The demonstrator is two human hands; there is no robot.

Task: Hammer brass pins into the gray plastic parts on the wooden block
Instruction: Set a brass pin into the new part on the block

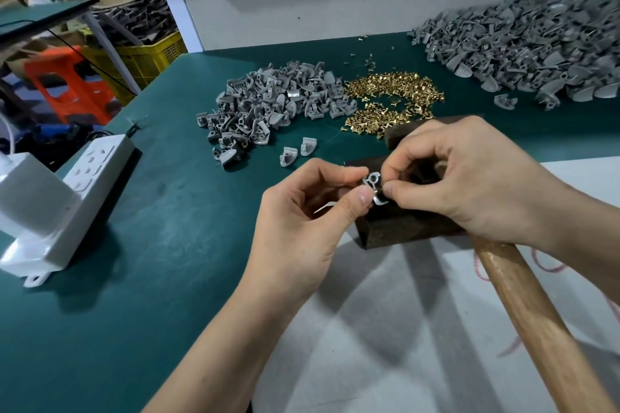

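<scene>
A small gray plastic part (373, 182) is held just above the dark wooden block (402, 228). My left hand (302, 214) pinches it between thumb and forefinger. My right hand (469, 184) has its fingertips curled against the same part from the right; whether a brass pin sits between them is hidden. The hammer's wooden handle (536, 322) runs from under my right wrist to the lower right corner, and its dark head (399, 136) shows behind my right fingers. A heap of brass pins (389, 97) lies on the green mat beyond the block.
A pile of gray parts (268, 104) lies left of the pins, with two loose ones (297, 151) nearer me. A much bigger heap of gray parts (536, 50) fills the far right. A white power strip (67, 194) lies at the left. White cloth (385, 329) covers the near table.
</scene>
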